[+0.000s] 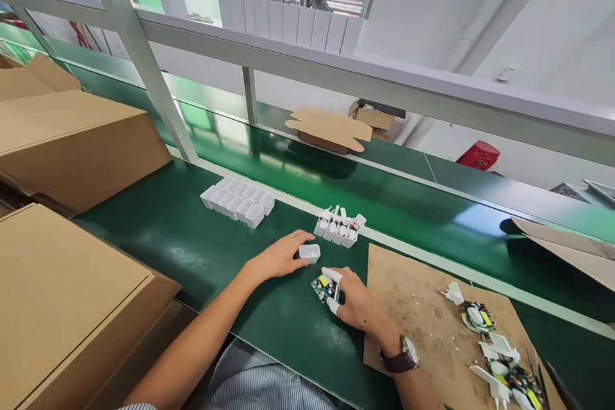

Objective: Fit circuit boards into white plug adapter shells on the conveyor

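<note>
White plastic forms a small open box (310, 257) on the green table (288, 333), mouth up, its long axis running roughly left to right across the view. The left hand (287, 254) is at its left end, thumb by the near corner and fingers spread toward the far side; whether it grips the box or only rests against it, I cannot tell.

Just nearer the person, the right hand (353, 298) pinches a circuit board (320, 288) between thumb and finger, both tips in white covers. The board's component face is turned up and one corner points left; its visible left edge slants from far left to near right, but the fingers hide the rest, so its long axis is unclear.

Beyond the left hand, more white boxes (235, 205) sit in two rows slanting down to the right, mouths up. Near the table's far edge, a short row of filled boxes (336, 234) has white parts sticking up. To the right, boards with white plugs (497, 359) lie on a cardboard sheet (408, 307).
</note>
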### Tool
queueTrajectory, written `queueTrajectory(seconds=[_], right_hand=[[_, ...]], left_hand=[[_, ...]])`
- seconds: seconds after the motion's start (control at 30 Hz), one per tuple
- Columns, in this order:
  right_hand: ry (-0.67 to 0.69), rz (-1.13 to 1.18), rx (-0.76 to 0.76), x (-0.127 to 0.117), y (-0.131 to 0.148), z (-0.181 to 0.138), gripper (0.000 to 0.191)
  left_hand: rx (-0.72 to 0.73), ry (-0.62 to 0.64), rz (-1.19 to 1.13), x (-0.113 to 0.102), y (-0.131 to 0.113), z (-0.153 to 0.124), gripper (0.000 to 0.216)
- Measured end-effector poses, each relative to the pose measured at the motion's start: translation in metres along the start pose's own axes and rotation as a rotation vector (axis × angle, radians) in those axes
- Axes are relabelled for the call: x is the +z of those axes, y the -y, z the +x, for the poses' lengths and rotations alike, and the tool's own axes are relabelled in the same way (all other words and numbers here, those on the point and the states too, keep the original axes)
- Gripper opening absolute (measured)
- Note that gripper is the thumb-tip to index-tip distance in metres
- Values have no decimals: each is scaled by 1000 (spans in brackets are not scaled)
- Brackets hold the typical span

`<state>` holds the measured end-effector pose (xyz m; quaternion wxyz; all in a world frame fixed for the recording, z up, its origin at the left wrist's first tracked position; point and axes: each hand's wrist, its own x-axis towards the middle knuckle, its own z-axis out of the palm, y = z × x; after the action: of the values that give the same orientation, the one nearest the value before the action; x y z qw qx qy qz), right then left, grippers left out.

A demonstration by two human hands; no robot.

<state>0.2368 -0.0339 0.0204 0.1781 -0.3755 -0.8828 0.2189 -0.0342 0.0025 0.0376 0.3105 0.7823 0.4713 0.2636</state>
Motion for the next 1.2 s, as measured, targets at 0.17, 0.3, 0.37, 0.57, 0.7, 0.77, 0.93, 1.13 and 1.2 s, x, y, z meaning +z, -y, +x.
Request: queueTrajectory(seconds=[0.17,0.3,0.37,0.57,0.7,0.77,0.93,1.13,1.2], right_hand=[[-98,42,43,-16,-7,-7,53],[-252,134,242,-34,-17,-7,48],[-297,178,315,-36,-22,-7,49],[-294,475,369,-17,-35,2,57],[-315,506,293,-7,-35,8,55],[-406,386,249,-6,-32,8,51],[-518,88,39,-6,-20,2,55],[-496,-75,-27,-5,-7,0,69],[-488,-85,-37,-6,-4,1,72]], left_hand=[[20,138,-99,-1,0,12,64],[-57,121,-109,17,-6,14,100],[-79,57,-76,30,-9,14,93],[-38,-12,-162,47,-2,6,83],[-43,-35,-182,48,5,1,80],[-16,-62,-189,49,6,2,78],[136,-128,-189,53,3,6,73],[211,-178,-141,56,1,8,78],[216,-171,-129,56,2,8,78]])
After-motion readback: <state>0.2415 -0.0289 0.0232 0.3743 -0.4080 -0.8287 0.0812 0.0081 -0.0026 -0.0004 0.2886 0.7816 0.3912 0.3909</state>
